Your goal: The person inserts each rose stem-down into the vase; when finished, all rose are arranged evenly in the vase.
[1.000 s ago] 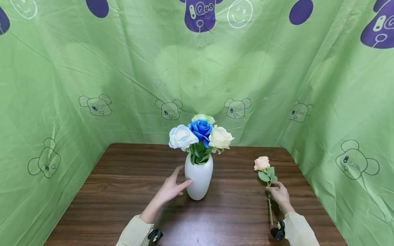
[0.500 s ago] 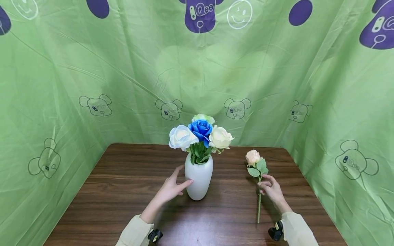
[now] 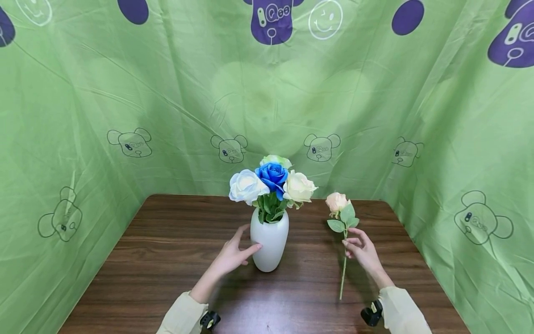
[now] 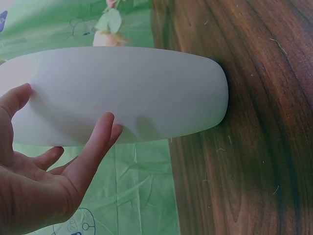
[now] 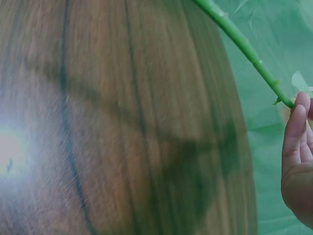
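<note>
A white vase (image 3: pixel 269 246) stands upright on the table, holding a blue rose (image 3: pixel 272 177), a pale blue rose (image 3: pixel 248 186), a cream rose (image 3: pixel 299 186) and a greenish one behind. My left hand (image 3: pixel 228 257) rests spread fingers and thumb on the vase's left side; in the left wrist view, fingertips (image 4: pixel 108 117) touch its smooth wall, with a gap at the palm. To the right, my right hand (image 3: pixel 364 253) pinches a peach rose (image 3: pixel 337 202) by its stem below the leaves. The green stem (image 5: pixel 244 46) is raised above the table in the right wrist view.
The brown wooden table (image 3: pixel 167 260) has its far edge against a green cloth backdrop (image 3: pixel 183 116), which also rises on both sides. Black devices sit on both wrists, below the sleeves (image 3: pixel 403 310).
My right hand has shifted left and slightly away from me with the peach rose, which has come up off the table and nearer the vase. The left hand and vase have stayed put.
</note>
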Motion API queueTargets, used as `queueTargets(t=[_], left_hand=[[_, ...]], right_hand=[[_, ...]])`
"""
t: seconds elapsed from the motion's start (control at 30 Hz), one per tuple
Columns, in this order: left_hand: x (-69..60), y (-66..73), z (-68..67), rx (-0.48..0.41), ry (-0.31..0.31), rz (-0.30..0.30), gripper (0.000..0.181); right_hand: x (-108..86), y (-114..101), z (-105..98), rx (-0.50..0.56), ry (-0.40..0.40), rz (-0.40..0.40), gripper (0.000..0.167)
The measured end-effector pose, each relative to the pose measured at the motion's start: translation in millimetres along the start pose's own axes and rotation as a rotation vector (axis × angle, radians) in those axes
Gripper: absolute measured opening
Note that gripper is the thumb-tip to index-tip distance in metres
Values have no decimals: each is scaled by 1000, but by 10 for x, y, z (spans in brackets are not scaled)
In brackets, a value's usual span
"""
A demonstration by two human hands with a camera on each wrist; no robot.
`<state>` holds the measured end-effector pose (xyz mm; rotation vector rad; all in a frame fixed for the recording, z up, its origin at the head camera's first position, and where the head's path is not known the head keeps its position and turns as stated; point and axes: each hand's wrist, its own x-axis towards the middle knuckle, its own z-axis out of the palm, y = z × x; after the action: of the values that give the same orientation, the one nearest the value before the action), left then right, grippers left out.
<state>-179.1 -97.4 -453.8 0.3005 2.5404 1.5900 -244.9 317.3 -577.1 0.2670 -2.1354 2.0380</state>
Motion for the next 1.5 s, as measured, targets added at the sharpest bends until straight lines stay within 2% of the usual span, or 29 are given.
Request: queueTargets(t=[0.07, 0.17, 0.23, 0.37, 0.5, 0.57, 0.6, 0.67, 0.73, 0.83, 0.87, 0.9, 0.97, 1.0, 1.2, 1.23, 1.33, 1.5], left_hand=[[-2, -3, 1, 0, 0, 1, 74], [-4, -4, 0, -1, -2, 3, 74], [-4, -2, -2, -4, -4, 4, 74], [-8, 8, -6, -6, -5, 5, 75], [-13, 16, -6, -6, -7, 3, 76], [-15, 18, -6, -8, -7, 3, 76], [-16, 18, -5, -9, -7, 3, 75], [-18, 18, -4, -11, -8, 2, 75], [-19, 17, -3, -12, -8, 2, 74], [-19, 17, -4, -13, -8, 1, 74], [-18, 18, -4, -13, -7, 1, 74], [-17, 19, -4, -13, -6, 0, 74], [-15, 21, -4, -13, -4, -1, 74], [-13, 23, -4, -13, -2, -1, 74], [-10, 25, -6, -6, -1, -1, 73], [-11, 25, -6, -7, -2, -1, 73], [-10, 19, -10, -11, -6, 1, 74], [-4, 11, -11, -11, -7, 4, 75]], right_hand=[[30, -9, 19, 53, -14, -48, 46], [93, 22, 34, 67, -4, -92, 45], [203, 302, -53, 11, 58, -89, 49], [300, 395, -69, 13, 84, -110, 50], [369, 400, -62, 68, 47, -173, 51], [384, 317, -37, 107, 0, -213, 50], [386, 254, -16, 124, -25, -239, 50], [278, -176, 137, 197, -70, -260, 47], [234, -442, 237, 241, -98, -284, 47], [239, -584, 297, 240, -111, -326, 47], [307, -454, 246, 221, -112, -349, 48], [335, -430, 247, 226, -113, -364, 49], [334, -530, 298, 247, -116, -390, 47], [325, -632, 350, 309, -137, -418, 48], [14, -1773, 888, 407, -45, -429, 38], [-40, -1955, 970, 399, -8, -406, 35], [-55, -2187, 1096, 511, 9, -411, 37], [20, -2330, 1196, 683, 37, -426, 37]])
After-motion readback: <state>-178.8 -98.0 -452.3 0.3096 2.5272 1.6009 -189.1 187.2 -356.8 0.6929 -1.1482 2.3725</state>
